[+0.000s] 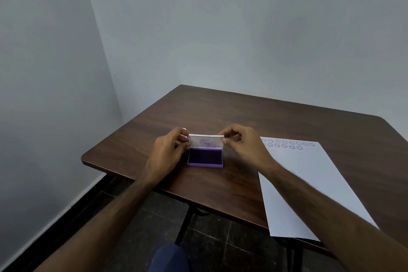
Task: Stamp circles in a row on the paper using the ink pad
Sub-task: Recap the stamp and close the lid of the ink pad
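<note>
**Two rows stamped, ink pad lid in hand**

Both hands meet at the ink pad (205, 157) near the table (220, 112) edge: left hand (167, 150) and right hand (240, 141) pinch the upright lid (206, 141) by its ends. Paper (309, 183), to the right, shows one full row of circles (287, 144) and a shorter second; no stamp visible
</note>
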Motion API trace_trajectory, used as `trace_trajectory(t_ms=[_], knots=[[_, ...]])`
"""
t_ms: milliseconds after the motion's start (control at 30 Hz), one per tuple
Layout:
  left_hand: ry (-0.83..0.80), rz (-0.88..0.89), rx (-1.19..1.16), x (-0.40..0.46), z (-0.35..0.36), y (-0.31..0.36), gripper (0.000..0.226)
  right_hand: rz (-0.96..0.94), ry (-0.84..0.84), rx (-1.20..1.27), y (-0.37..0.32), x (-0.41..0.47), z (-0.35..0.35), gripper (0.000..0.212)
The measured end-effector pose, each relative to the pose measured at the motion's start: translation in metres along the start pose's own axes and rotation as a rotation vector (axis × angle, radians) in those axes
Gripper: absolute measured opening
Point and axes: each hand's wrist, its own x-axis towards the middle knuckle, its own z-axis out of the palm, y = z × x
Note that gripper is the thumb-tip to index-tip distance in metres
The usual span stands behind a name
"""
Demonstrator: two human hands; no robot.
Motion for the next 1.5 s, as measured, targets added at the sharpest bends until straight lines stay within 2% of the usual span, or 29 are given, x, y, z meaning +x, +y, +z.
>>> trace_trajectory(t_ms=[300, 567, 667, 800, 900, 1133, 1500], knots=[[-0.054, 0.057, -0.004, -0.008, -0.005, -0.001, 0.015, -0.092, -0.083, -0.084, 0.001, -0.013, -0.009, 0.015], [-0.237, 0.163, 0.081, -0.012, -0.02, 0.0, 0.036, -0.271, -0.207, -0.212, 0.004, -0.029, -0.013, 0.026], [-0.312, 0.172, 0.118, -0.014, -0.021, 0.003, 0.037, -0.268, -0.278, -0.245, 0.003, -0.032, -0.013, 0.026], [-0.38, 0.183, 0.148, -0.013, -0.022, 0.004, 0.025, -0.306, -0.34, -0.343, 0.002, -0.031, -0.017, 0.028], [-0.447, 0.193, 0.194, -0.007, -0.022, 0.005, 0.033, -0.296, -0.372, -0.365, 0.001, -0.027, -0.018, 0.028], [-0.494, 0.205, 0.25, 0.002, -0.021, 0.005, 0.038, -0.254, -0.363, -0.396, 0.001, -0.017, -0.007, 0.037], [-0.522, 0.174, 0.264, 0.008, -0.015, 0.001, 0.035, -0.232, -0.401, -0.437, 0.005, -0.006, -0.003, 0.034]])
